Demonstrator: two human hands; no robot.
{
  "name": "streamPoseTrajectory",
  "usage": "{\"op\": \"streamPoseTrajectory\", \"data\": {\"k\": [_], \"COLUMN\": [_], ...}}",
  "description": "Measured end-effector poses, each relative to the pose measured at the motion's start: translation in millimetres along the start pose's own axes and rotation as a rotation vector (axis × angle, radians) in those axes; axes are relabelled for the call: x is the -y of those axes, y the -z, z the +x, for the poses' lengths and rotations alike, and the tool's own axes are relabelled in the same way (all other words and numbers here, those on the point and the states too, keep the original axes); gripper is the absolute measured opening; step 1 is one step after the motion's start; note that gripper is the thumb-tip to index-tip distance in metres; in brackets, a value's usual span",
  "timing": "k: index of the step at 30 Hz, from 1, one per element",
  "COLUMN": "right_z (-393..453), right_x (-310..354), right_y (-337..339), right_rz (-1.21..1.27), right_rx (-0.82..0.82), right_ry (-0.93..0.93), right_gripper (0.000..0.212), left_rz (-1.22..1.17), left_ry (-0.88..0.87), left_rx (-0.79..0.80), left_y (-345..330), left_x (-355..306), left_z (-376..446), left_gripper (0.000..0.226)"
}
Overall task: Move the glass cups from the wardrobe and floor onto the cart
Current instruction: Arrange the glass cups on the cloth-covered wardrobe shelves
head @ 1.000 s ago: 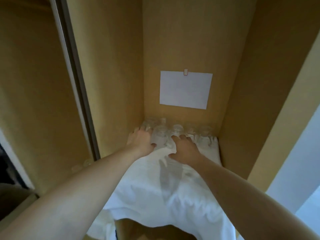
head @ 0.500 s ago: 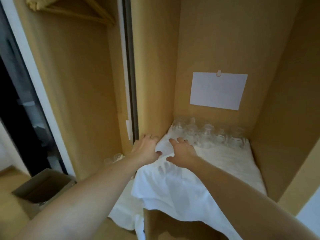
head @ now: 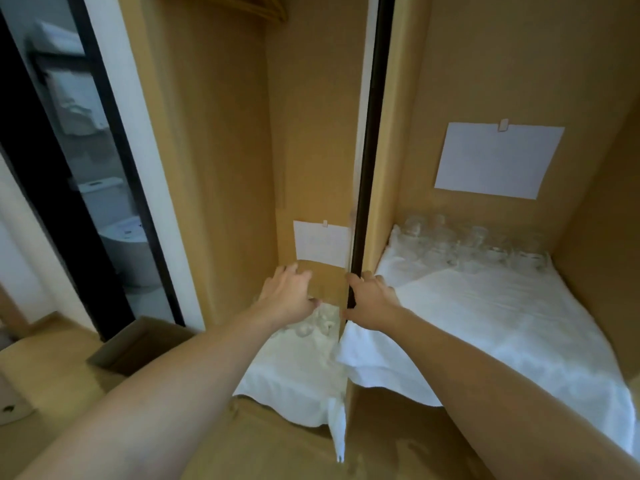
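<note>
The glass cups I'm after sit in two lots. One cluster [head: 313, 322] stands low on the white cloth [head: 294, 375] in the left compartment, just beyond and under my left hand [head: 287, 296]; the other row [head: 467, 244] lines the back of the right compartment on a white sheet [head: 502, 323], well apart from either hand. No cart shows from here.

I judge this the reaching step, with no cup lifted yet. My left hand hangs over the low cluster with fingers spread and loose, holding nothing. My right hand [head: 370, 303] is by the dark edge of the divider [head: 363, 168] between the compartments, fingers lightly bent at the sheet's corner; whether it pinches the sheet or merely rests there I cannot tell.

Next I'd say the left hand must drop and close round one cup at its wall, lifting straight up so it doesn't knock its neighbours.

The cups are clear, smooth and rounded, hard to pick out against the white and likely slippery. The cloths are soft and rumpled, an uneven footing. The wardrobe walls [head: 225, 168] are flat, matte, tan wood, with a paper sheet [head: 498, 161] clipped to the back.
</note>
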State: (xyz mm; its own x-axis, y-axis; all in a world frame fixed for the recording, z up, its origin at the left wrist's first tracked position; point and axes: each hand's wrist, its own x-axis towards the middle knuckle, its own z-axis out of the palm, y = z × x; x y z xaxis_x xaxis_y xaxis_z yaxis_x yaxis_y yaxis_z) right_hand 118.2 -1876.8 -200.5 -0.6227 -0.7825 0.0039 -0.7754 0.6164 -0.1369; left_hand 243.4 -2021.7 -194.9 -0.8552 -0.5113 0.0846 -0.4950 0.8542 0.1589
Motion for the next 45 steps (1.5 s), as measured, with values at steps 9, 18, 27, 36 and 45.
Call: {"op": "streamPoseTrajectory", "data": {"k": [9, 18, 27, 36, 45], "right_z": [4, 50, 139, 238, 294], "right_x": [84, 114, 117, 115, 105], "right_y": [-42, -91, -139, -179, -238], "right_rz": [0.068, 0.036, 0.118, 0.253, 0.332], "right_rx": [0.069, 0.177, 0.283, 0.381, 0.497], "right_ry": [-0.036, -0.003, -0.007, -0.08, -0.202], "right_gripper": [0.079, 0.076, 0.075, 0.073, 0.069], "left_rz": [-0.03, -0.05, -0.039, -0.073, -0.179], "left_ry": [0.025, 0.115, 0.222, 0.297, 0.32], "left_rx": [0.067, 0.148, 0.22, 0.288, 0.375], "left_y": [-8, -45, -80, -119, -179], "left_x": [91, 148, 191, 231, 264], "left_z": [-23, -11, 63, 148, 210], "left_gripper": [0.063, 0.071, 0.071, 0.078, 0.078]}}
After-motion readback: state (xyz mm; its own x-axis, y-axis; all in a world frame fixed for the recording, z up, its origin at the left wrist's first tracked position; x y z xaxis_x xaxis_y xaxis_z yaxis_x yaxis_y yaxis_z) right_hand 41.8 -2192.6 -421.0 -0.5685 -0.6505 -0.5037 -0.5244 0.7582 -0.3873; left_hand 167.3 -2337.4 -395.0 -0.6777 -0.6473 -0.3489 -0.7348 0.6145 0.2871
